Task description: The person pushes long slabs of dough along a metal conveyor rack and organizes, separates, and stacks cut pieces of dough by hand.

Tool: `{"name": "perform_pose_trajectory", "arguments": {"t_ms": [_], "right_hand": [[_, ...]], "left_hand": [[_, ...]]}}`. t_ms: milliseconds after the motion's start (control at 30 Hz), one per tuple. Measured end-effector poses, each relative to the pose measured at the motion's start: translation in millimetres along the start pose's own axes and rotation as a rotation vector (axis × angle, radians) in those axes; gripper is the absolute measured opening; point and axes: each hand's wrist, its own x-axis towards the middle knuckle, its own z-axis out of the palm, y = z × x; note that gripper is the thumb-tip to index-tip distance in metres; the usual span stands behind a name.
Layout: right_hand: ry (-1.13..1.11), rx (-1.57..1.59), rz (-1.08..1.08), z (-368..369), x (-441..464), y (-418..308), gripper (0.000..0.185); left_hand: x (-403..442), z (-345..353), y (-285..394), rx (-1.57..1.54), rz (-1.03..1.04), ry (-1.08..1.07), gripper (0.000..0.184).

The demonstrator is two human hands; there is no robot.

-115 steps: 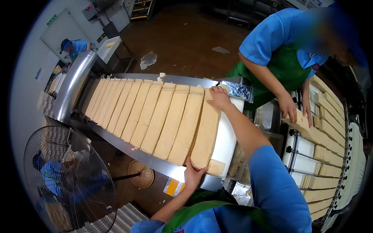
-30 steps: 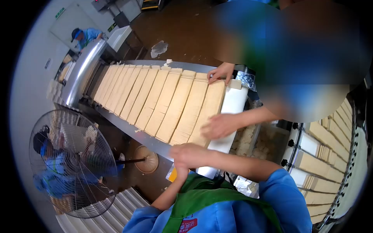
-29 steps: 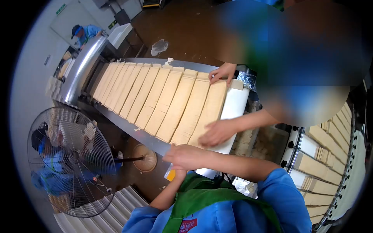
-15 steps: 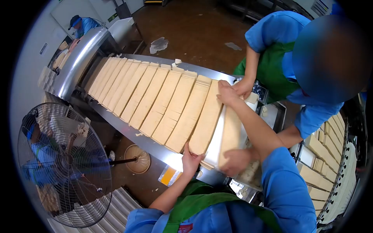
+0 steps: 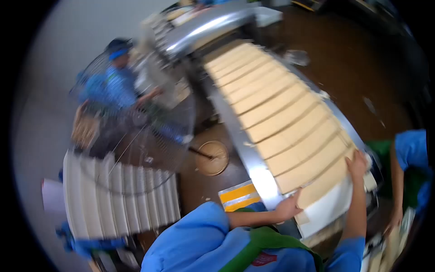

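In the lower right, two hands bracket one slab (image 5: 327, 179) on one conveyor (image 5: 265, 181). The left hand (image 5: 288, 208), fingers partly open, meets its lower end; the right hand (image 5: 358, 164), fingers loosely spread, its upper. Grip: cannot tell. One fan (image 5: 139, 119) stands left.

You've got shiny smooth metal on the curved machine cover (image 5: 210, 28), matt white plastic-looking belt surface (image 5: 327, 209), cloth sleeves (image 5: 192, 233).

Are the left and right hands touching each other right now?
Apart. The head view shows the left hand and right hand at opposite ends of the last slab, its surface visible between them.
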Motion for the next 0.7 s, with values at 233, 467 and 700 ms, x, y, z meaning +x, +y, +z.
{"name": "perform_pose_trajectory", "arguments": {"t_ms": [233, 467, 700], "right_hand": [[0.017, 0.026, 0.384, -68.2, -113.9, 38.5, 0.062], [0.056, 0.689, 0.685, -99.9, -225.8, 47.1, 0.107], [-0.027, 0.496, 0.566, -109.1, -311.3, 24.4, 0.101]], "left_hand": [[14.7, -0.3, 16.5, 0.289, 0.439, -0.149, 0.075], [23.1, 26.7, 24.0, 0.603, 0.281, -0.255, 0.101], [42.3, 42.0, 11.7, 0.6, 0.493, -0.172, 0.098]]}}
